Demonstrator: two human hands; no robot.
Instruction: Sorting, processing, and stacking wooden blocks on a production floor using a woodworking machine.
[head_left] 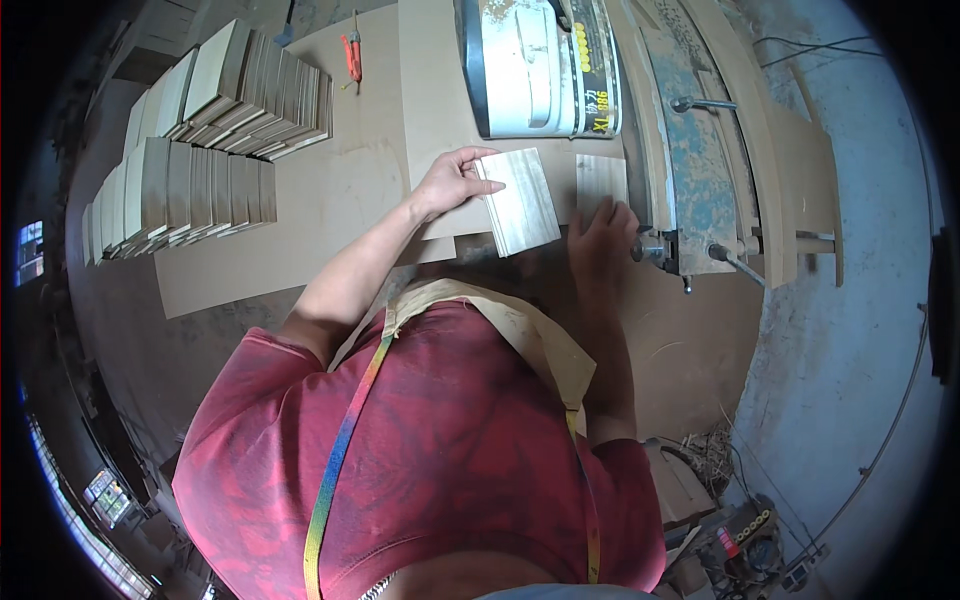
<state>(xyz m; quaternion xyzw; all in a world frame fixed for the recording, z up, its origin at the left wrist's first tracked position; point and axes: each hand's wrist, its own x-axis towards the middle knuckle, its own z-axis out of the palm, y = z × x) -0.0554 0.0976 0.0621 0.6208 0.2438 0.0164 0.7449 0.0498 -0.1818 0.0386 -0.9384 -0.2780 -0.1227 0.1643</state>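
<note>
Taking the white container [520, 85] as the reference point, the following is recorded. The person's left hand [450, 185] is on the near side of the container and slightly to its left, clamped on a small bundle of flat wooden pieces [525, 203]. The thumb lies over the front face, with fingers behind the upper left edge; the bundle is held slightly tilted. The right hand [604, 238] is apart from the left, on the container's near side toward its right end. Its fingertips meet the near edge of another wooden piece [601, 178]; whether they grip it cannot be told, as the hand is in shadow. This piece sits near the container, to the right of the bundle.

Well to the left of the container, two rows of similar pieces [215, 115] stand packed face to face. Between these rows and the container, toward the far side, lies a red-handled tool [352, 60]. Brown sheets [350, 195] extend left of the container. Immediately right of it stands a machine [690, 150] with worn blue paint and lever handles.
</note>
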